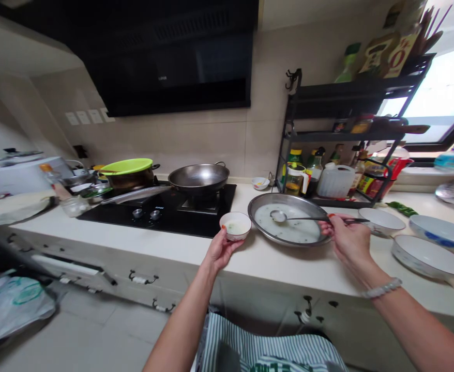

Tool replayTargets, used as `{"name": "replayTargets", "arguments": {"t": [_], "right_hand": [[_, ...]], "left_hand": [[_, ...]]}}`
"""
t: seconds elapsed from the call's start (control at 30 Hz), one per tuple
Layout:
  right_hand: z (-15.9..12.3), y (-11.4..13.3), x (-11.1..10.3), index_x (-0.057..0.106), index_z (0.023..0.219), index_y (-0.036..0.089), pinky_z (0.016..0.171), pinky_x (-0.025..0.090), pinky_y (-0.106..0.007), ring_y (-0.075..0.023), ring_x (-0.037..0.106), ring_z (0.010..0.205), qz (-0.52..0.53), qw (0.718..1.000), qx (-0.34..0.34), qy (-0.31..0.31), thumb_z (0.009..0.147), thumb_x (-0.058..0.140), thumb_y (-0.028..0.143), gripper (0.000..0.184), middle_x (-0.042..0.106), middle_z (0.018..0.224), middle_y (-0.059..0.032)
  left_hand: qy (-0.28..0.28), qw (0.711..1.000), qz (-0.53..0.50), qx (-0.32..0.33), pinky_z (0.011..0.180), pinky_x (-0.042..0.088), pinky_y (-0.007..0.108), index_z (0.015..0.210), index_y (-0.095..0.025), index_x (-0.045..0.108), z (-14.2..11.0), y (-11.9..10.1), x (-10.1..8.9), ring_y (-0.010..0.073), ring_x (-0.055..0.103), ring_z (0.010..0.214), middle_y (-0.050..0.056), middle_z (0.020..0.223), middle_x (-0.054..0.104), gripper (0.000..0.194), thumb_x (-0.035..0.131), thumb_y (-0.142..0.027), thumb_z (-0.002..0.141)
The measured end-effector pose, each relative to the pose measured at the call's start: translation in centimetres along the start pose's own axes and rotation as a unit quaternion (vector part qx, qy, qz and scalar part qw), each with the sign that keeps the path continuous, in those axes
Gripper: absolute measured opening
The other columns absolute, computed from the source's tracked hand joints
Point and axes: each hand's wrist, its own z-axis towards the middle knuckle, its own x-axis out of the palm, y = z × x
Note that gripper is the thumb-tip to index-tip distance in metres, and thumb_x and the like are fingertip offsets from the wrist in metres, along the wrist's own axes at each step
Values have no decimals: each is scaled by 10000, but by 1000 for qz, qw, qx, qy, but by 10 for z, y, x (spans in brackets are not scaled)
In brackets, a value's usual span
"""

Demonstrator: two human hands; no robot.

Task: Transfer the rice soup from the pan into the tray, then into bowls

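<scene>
My left hand (221, 250) is closed on a small white bowl (235, 227) with a dark rim, just above the counter's front part. Some pale liquid with green bits lies in this bowl. In my right hand (349, 240) is the dark handle of a spoon (278, 216). Its metal head is over a wide steel basin (253, 219), at or near the surface of the cloudy white liquid (292, 225), which has dark bits in it. The basin stands on the counter, right of the small bowl.
A frying pan (198, 178) sits on the black stove (184, 222), beside a pot with a lime-green basin (128, 165) on top. Several white bowls (430, 256) stand at the right. Behind the steel basin rises a black rack (328, 93) with bottles. A range hood (165, 62) hangs overhead.
</scene>
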Motion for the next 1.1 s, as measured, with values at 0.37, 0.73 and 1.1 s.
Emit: {"name": "replayTargets", "arguments": {"t": [0.37, 0.73, 1.1], "right_hand": [[4, -4, -4, 630, 712, 239, 351, 515, -271, -180, 597, 451, 1, 1000, -8, 14, 694, 744, 225, 117, 661, 568, -60], [8, -9, -7, 617, 705, 257, 320, 511, -320, -207, 600, 426, -52, 995, -56, 60, 673, 759, 360, 178, 653, 549, -70], [-3, 20, 19, 607, 723, 225, 378, 522, -269, -182, 632, 506, 1, 996, -32, 85, 698, 778, 329, 202, 648, 591, -58]], "left_hand": [[2, 1000, 4, -2, 1003, 566, 529, 1312, -94, 599, -1, -1, 1, 331, 685, 1152, 213, 1324, 665, 406, 628, -314, 972], [7, 1000, -3, 6, 1010, 555, 547, 1264, -93, 631, 0, 1, -2, 352, 668, 1184, 221, 1298, 674, 413, 687, -335, 935], [10, 1000, -1, 1, 996, 573, 516, 1330, -115, 595, 1, 1, -2, 326, 680, 1166, 207, 1329, 666, 437, 650, -341, 960]]}}
